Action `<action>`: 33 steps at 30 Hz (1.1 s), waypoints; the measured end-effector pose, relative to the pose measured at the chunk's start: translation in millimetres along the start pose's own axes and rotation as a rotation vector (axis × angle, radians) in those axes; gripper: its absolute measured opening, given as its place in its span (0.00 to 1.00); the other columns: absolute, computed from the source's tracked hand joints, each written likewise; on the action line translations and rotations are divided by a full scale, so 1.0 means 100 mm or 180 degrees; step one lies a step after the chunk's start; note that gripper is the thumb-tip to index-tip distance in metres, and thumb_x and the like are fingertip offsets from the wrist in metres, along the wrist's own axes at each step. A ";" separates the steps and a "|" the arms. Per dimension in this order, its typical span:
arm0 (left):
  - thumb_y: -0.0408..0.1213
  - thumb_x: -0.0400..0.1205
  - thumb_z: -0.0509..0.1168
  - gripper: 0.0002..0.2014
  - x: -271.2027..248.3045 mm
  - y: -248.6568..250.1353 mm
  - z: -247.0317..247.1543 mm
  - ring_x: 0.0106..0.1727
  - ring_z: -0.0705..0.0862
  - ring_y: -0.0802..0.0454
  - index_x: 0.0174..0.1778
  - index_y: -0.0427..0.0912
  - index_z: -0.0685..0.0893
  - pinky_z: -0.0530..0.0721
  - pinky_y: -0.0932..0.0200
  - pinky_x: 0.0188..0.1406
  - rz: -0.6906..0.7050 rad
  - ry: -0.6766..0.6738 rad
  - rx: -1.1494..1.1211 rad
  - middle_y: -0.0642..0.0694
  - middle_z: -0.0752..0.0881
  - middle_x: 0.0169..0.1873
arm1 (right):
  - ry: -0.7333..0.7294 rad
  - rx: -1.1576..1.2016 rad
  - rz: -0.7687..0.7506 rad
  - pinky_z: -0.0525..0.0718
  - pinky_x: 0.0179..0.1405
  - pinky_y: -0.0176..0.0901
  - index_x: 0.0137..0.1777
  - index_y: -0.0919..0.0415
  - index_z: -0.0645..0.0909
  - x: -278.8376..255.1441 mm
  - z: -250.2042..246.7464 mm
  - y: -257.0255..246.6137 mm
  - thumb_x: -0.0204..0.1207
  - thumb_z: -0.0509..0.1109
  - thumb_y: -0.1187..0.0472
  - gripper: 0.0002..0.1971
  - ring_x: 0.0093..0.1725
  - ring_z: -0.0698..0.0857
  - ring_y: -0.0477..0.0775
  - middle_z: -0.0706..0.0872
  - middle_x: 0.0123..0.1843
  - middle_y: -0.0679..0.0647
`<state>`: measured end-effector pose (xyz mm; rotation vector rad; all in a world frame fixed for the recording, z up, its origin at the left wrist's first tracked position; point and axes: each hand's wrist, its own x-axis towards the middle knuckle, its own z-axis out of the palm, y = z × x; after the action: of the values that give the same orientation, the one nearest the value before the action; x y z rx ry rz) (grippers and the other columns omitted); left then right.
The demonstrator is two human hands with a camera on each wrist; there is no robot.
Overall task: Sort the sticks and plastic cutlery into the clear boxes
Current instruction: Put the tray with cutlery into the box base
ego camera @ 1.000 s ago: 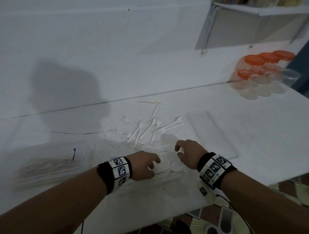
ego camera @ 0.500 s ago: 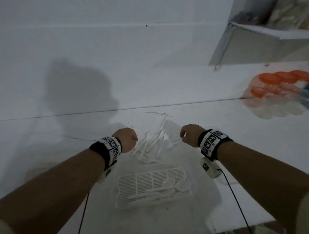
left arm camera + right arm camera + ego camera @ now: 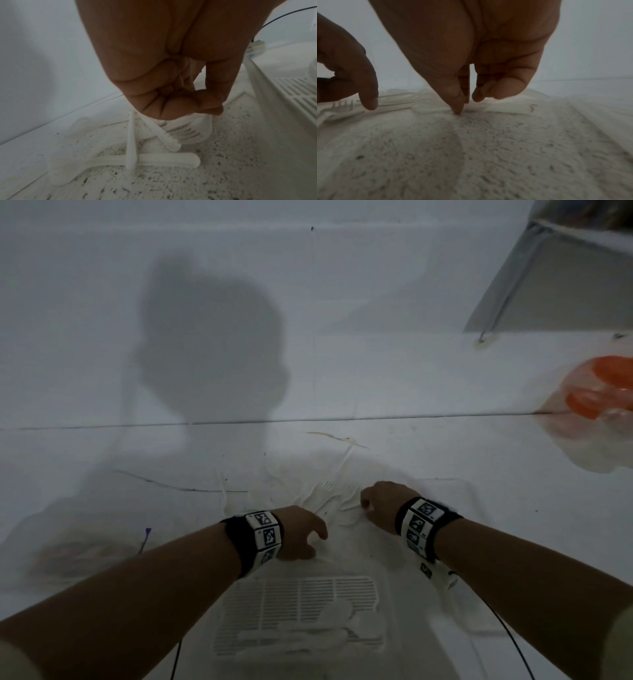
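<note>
Both hands are low over the white table [image 3: 513, 474], at the pile of white plastic cutlery [image 3: 337, 501]. The pile lies between the two hands and a little beyond them, toward the wall.

The left hand [image 3: 298, 534] is at the near-left edge of the pile. In the left wrist view its fingers [image 3: 171, 108] are curled in toward the palm and the thumb is bent across them. Under this hand lie crossed handles and a fork [image 3: 185, 133]. I cannot tell if the fingers have hold of any piece or only hover over them.

The right hand [image 3: 385, 505] is at the right edge of the pile. In the right wrist view the thumb [image 3: 456, 102] and one finger point down together and the thumb tip touches the table, next to a flat white piece [image 3: 505, 108]. The other fingers are curled. It is not clear that something is pinched between them.

Nearer to the person, just below the left hand, stands a box [image 3: 383, 611] with a slotted white grid in the bottom, and some white spoons [image 3: 329, 635] lie in it. Far to the left there is another clear box [image 3: 68, 556] with brownish sticks inside, blurred. At the right edge is a bag of orange-lidded containers [image 3: 603, 392].
</note>
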<state>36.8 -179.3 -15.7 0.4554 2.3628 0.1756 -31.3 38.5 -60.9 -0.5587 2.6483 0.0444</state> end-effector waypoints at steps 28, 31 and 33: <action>0.41 0.82 0.70 0.09 -0.42 -0.85 -0.17 0.33 0.92 0.55 0.43 0.41 0.79 0.87 0.61 0.31 -0.0361 0.1141 -0.1585 0.47 0.92 0.35 | 0.0629 0.1845 0.1526 0.75 0.43 0.43 0.53 0.61 0.76 0.26 -0.04 -0.01 0.75 0.70 0.57 0.11 0.45 0.77 0.58 0.84 0.54 0.59; 0.35 0.84 0.64 0.06 -0.32 -0.86 -0.11 0.36 0.91 0.49 0.45 0.43 0.72 0.85 0.59 0.29 -0.0556 0.1504 -0.1908 0.40 0.88 0.42 | 0.0838 0.2379 0.1303 0.78 0.42 0.49 0.59 0.63 0.67 0.17 -0.12 -0.13 0.78 0.63 0.67 0.12 0.45 0.79 0.59 0.78 0.50 0.59; 0.37 0.85 0.59 0.04 -0.19 -0.82 -0.11 0.40 0.87 0.45 0.49 0.44 0.70 0.86 0.52 0.31 -0.0618 0.1620 -0.1721 0.40 0.86 0.44 | 0.0638 0.2582 0.1049 0.85 0.41 0.54 0.55 0.61 0.62 0.17 -0.15 -0.23 0.78 0.62 0.71 0.12 0.43 0.82 0.61 0.77 0.50 0.60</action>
<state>20.2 -262.7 -16.3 -0.0972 2.6788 0.9000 -42.5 9.1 -53.5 0.1519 2.6020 -0.9768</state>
